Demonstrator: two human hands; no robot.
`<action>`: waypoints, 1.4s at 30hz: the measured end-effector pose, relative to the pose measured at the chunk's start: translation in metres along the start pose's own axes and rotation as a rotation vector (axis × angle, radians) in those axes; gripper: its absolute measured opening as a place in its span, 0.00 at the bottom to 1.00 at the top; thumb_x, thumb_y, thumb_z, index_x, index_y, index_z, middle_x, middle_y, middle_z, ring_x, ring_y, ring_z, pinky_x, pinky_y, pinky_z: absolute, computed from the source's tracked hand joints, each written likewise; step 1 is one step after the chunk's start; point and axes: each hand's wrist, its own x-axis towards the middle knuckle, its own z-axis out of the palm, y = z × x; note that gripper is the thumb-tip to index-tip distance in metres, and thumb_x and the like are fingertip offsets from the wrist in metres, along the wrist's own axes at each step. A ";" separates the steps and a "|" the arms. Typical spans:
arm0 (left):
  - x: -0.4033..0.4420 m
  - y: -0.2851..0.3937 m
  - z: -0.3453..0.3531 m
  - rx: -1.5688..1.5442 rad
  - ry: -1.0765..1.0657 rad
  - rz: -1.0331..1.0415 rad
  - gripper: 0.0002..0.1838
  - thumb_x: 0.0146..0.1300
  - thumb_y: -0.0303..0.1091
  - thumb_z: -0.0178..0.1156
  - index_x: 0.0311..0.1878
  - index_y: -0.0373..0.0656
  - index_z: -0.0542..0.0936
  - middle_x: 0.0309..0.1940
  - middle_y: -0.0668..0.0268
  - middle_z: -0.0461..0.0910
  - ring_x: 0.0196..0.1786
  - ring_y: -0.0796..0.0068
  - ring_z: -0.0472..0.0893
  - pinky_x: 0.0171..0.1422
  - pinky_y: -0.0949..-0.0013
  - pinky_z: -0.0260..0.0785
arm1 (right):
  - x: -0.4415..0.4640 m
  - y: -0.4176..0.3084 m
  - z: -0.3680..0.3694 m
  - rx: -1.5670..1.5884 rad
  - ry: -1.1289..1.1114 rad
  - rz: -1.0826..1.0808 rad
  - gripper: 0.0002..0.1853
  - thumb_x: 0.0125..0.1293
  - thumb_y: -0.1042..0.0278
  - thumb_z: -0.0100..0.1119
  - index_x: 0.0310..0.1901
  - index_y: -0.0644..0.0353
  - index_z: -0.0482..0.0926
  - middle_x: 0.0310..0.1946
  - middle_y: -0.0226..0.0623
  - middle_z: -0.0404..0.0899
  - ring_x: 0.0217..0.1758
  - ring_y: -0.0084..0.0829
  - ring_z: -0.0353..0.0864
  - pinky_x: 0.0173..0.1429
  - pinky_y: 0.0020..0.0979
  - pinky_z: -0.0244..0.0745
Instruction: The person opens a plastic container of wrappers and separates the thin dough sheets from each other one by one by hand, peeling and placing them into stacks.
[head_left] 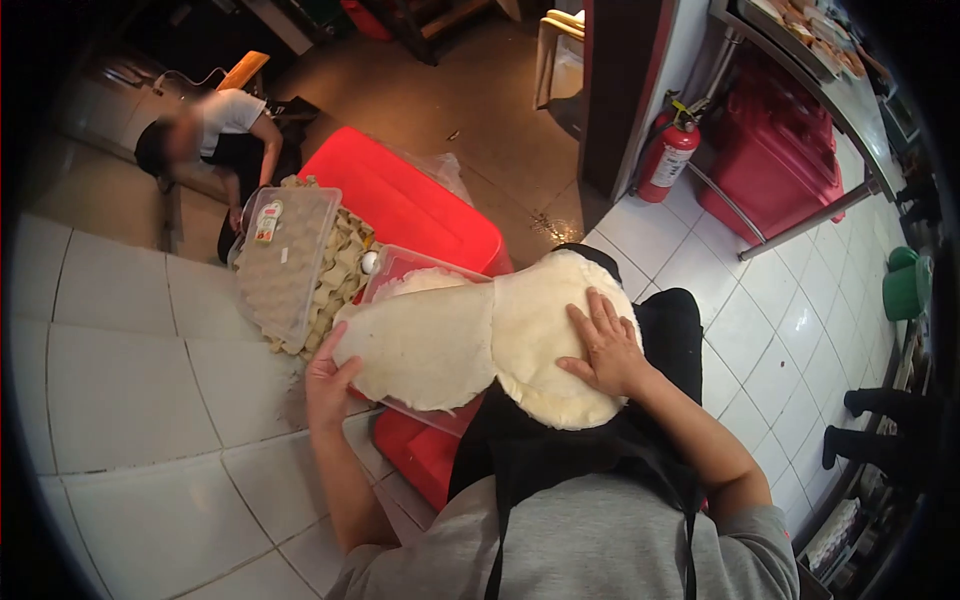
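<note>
A stack of thin, pale, round dough sheets [545, 335] lies across my lap on the black apron. My right hand [605, 350] rests flat on the stack with its fingers spread. My left hand [330, 375] pinches the left edge of one dough sheet [425, 345], which stretches from the stack out to the left. Beneath that sheet is a clear plastic container [420, 258] with more pale sheets inside. The sheet hides much of the container.
A red plastic lid or box [410, 195] is ahead, with egg trays [340, 265] and a clear lid [290, 265] to its left. Another person [235, 125] crouches beyond them. At right are a fire extinguisher [668, 160], a red bin [775, 150] and a metal table [820, 90].
</note>
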 end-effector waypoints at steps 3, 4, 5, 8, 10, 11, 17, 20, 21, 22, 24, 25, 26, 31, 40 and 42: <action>-0.006 0.016 -0.030 0.093 0.063 0.002 0.32 0.55 0.12 0.55 0.66 0.35 0.68 0.59 0.56 0.75 0.58 0.69 0.76 0.64 0.68 0.68 | 0.001 0.001 0.003 0.014 0.000 0.009 0.47 0.60 0.29 0.50 0.72 0.53 0.54 0.74 0.57 0.39 0.78 0.54 0.39 0.71 0.62 0.47; -0.008 0.023 -0.038 0.095 0.089 0.002 0.32 0.55 0.12 0.55 0.66 0.35 0.68 0.59 0.56 0.75 0.58 0.70 0.76 0.64 0.68 0.68 | 0.000 -0.001 0.001 0.018 -0.006 0.015 0.47 0.60 0.30 0.50 0.73 0.53 0.54 0.74 0.57 0.39 0.78 0.54 0.39 0.71 0.62 0.47; -0.011 0.031 -0.046 0.095 0.114 0.002 0.32 0.55 0.12 0.54 0.66 0.36 0.68 0.59 0.57 0.75 0.58 0.70 0.76 0.64 0.68 0.68 | 0.001 -0.001 0.001 0.013 -0.017 0.018 0.47 0.60 0.30 0.50 0.73 0.52 0.53 0.75 0.57 0.38 0.78 0.55 0.39 0.71 0.62 0.46; -0.012 0.047 -0.060 0.191 0.136 0.023 0.32 0.54 0.11 0.54 0.66 0.35 0.69 0.58 0.59 0.75 0.57 0.72 0.76 0.63 0.69 0.68 | 0.001 -0.002 -0.002 0.033 -0.036 0.026 0.47 0.60 0.29 0.50 0.73 0.52 0.53 0.75 0.56 0.37 0.78 0.55 0.38 0.70 0.62 0.46; -0.009 0.056 -0.056 0.292 0.101 0.005 0.33 0.54 0.11 0.54 0.66 0.34 0.68 0.58 0.60 0.75 0.57 0.74 0.76 0.63 0.70 0.67 | 0.002 -0.002 0.000 0.032 -0.035 0.023 0.47 0.60 0.30 0.50 0.73 0.52 0.53 0.75 0.55 0.35 0.78 0.55 0.38 0.70 0.63 0.46; -0.005 0.054 -0.048 0.342 0.070 -0.023 0.33 0.54 0.11 0.54 0.66 0.34 0.68 0.58 0.61 0.75 0.57 0.75 0.76 0.62 0.71 0.67 | 0.002 -0.002 0.000 0.029 -0.035 0.023 0.47 0.60 0.30 0.51 0.73 0.52 0.53 0.75 0.55 0.35 0.78 0.55 0.38 0.70 0.63 0.46; 0.017 0.049 0.013 0.223 -0.099 -0.018 0.33 0.55 0.11 0.54 0.68 0.35 0.66 0.61 0.62 0.73 0.58 0.76 0.74 0.63 0.73 0.65 | 0.002 -0.001 -0.001 0.054 -0.047 0.036 0.47 0.59 0.30 0.51 0.73 0.52 0.53 0.75 0.55 0.35 0.78 0.56 0.38 0.71 0.62 0.44; 0.018 0.055 0.027 0.109 -0.113 0.062 0.33 0.57 0.11 0.54 0.68 0.35 0.65 0.62 0.61 0.71 0.60 0.76 0.73 0.64 0.72 0.65 | 0.002 0.000 0.000 0.072 -0.040 0.030 0.47 0.59 0.30 0.52 0.73 0.52 0.53 0.75 0.54 0.35 0.78 0.56 0.37 0.71 0.63 0.43; 0.019 0.051 0.024 0.075 -0.091 0.078 0.33 0.57 0.11 0.54 0.68 0.35 0.65 0.63 0.61 0.71 0.60 0.76 0.73 0.64 0.71 0.65 | 0.002 0.000 -0.001 0.071 -0.042 0.031 0.47 0.59 0.30 0.52 0.73 0.52 0.53 0.75 0.54 0.35 0.78 0.56 0.37 0.71 0.63 0.43; 0.020 0.047 0.021 0.042 -0.069 0.094 0.33 0.57 0.11 0.54 0.68 0.35 0.65 0.63 0.60 0.70 0.61 0.75 0.72 0.65 0.71 0.64 | 0.002 0.000 -0.001 0.071 -0.043 0.031 0.47 0.59 0.30 0.52 0.73 0.52 0.53 0.75 0.54 0.35 0.78 0.56 0.37 0.71 0.62 0.43; 0.023 0.026 0.006 0.038 -0.043 0.096 0.33 0.57 0.12 0.54 0.68 0.34 0.65 0.65 0.59 0.69 0.63 0.74 0.71 0.66 0.70 0.64 | 0.003 -0.001 0.000 0.069 -0.043 0.030 0.47 0.59 0.30 0.52 0.73 0.52 0.53 0.75 0.54 0.35 0.78 0.56 0.37 0.71 0.62 0.44; 0.024 0.010 -0.003 0.036 -0.029 0.096 0.33 0.56 0.12 0.54 0.68 0.34 0.65 0.65 0.59 0.68 0.63 0.74 0.71 0.66 0.70 0.64 | 0.003 0.000 0.000 0.066 -0.042 0.029 0.47 0.59 0.30 0.52 0.73 0.52 0.53 0.75 0.54 0.35 0.78 0.56 0.38 0.71 0.62 0.44; 0.024 -0.008 -0.010 0.070 -0.037 0.082 0.33 0.56 0.12 0.54 0.68 0.34 0.65 0.65 0.58 0.68 0.64 0.73 0.71 0.66 0.70 0.63 | 0.003 0.000 0.000 0.062 -0.040 0.029 0.47 0.59 0.31 0.53 0.73 0.53 0.53 0.75 0.54 0.35 0.78 0.56 0.38 0.71 0.62 0.44; 0.016 -0.113 -0.043 0.293 -0.066 -0.056 0.33 0.55 0.14 0.54 0.68 0.34 0.65 0.66 0.54 0.68 0.65 0.71 0.70 0.68 0.71 0.60 | 0.003 0.000 0.001 0.063 -0.034 0.027 0.47 0.59 0.32 0.54 0.72 0.53 0.54 0.75 0.55 0.35 0.78 0.56 0.38 0.70 0.63 0.45; -0.015 -0.146 -0.044 0.533 0.045 -0.128 0.38 0.51 0.20 0.56 0.70 0.42 0.63 0.63 0.47 0.70 0.65 0.64 0.71 0.51 0.71 0.72 | 0.005 0.001 0.002 0.059 -0.039 0.028 0.47 0.59 0.31 0.53 0.73 0.52 0.53 0.75 0.55 0.34 0.78 0.56 0.37 0.70 0.62 0.45; -0.023 -0.141 -0.038 0.690 0.053 -0.073 0.40 0.51 0.21 0.58 0.72 0.44 0.60 0.66 0.44 0.64 0.67 0.57 0.68 0.53 0.68 0.72 | 0.004 -0.001 0.002 0.053 -0.025 0.017 0.46 0.59 0.32 0.54 0.72 0.53 0.54 0.75 0.55 0.36 0.77 0.56 0.39 0.70 0.61 0.46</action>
